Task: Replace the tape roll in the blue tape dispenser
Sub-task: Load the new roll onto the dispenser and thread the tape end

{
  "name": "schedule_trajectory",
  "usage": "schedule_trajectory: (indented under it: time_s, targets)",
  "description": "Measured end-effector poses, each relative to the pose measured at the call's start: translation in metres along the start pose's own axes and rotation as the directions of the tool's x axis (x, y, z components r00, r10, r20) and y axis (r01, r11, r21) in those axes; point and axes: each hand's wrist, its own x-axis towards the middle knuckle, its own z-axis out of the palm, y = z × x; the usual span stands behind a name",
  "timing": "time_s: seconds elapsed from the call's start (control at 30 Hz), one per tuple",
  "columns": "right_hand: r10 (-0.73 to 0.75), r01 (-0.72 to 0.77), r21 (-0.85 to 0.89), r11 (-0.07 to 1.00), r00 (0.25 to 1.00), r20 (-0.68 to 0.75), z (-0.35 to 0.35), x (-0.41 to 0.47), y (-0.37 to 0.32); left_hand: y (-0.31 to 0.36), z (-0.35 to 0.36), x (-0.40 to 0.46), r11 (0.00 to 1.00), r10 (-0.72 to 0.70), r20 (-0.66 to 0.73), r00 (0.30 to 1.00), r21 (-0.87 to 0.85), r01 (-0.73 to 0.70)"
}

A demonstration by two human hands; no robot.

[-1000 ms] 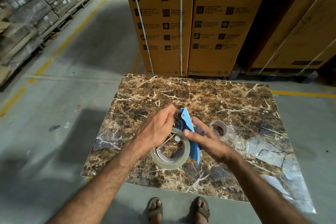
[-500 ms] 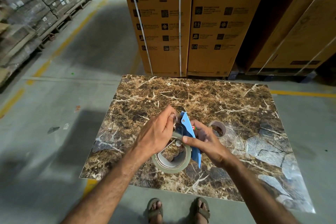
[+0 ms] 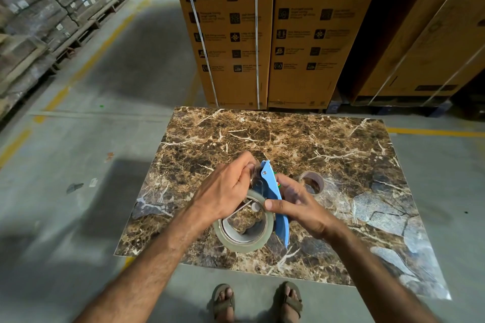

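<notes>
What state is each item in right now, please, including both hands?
Tape dispenser: held above the table, gripped by the right hand.
Tape roll: mounted on the dispenser, nearly full.
Left hand: pinching at the dispenser's front end.
Empty core: lying on the table, untouched.

Table point(image 3: 288, 134): brown marble-pattern top with white veins, smooth, glossy; pale sheen patches toward the right edge.
Dispenser point(image 3: 275, 191): blue plastic body, smooth, matt to satin; a small bright metal screw head near its top end.
Tape roll point(image 3: 245, 246): translucent greyish-tan film, slightly shiny rim; inner core looks like pale card.
Empty core point(image 3: 313, 178): brown cardboard, matt.
Boxes point(image 3: 265, 34): brown corrugated-looking cardboard, matt, black print, bound by pale plastic-looking straps.
Floor point(image 3: 78, 165): grey concrete, matt, scuffed; worn yellow painted lines.
Pallets point(image 3: 86, 26): rough bare wood.
</notes>
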Motion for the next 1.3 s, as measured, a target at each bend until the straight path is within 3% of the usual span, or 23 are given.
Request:
schedule_trajectory:
  time_s: [0.53,0.7,0.9,1.1,1.3]
  targets:
    - [0.014,-0.009,-0.158,0.987,0.999,0.031,0.002,-0.008,-0.019,0.0,-0.015,0.0,0.999,0.001,0.098,0.995,-0.043,0.004]
    - [0.066,-0.046,-0.3,0.953,0.996,0.057,0.006,-0.011,-0.02,0.0,-0.018,-0.004,0.997,0.032,0.122,0.992,0.067,-0.041]
    - [-0.041,0.037,-0.05,0.998,0.997,-0.067,0.03,-0.018,0.002,-0.005,0.002,-0.014,0.999,-0.024,0.052,0.998,-0.042,0.026]
    - [-0.063,0.063,-0.004,0.998,0.985,-0.16,0.045,-0.027,0.004,-0.005,0.007,-0.016,0.998,-0.028,-0.058,0.998,-0.052,0.025]
    - [-0.035,0.035,0.002,0.999,0.994,-0.103,0.045,-0.028,0.007,-0.001,0.001,-0.014,0.999,-0.03,-0.186,0.982,0.017,0.034]
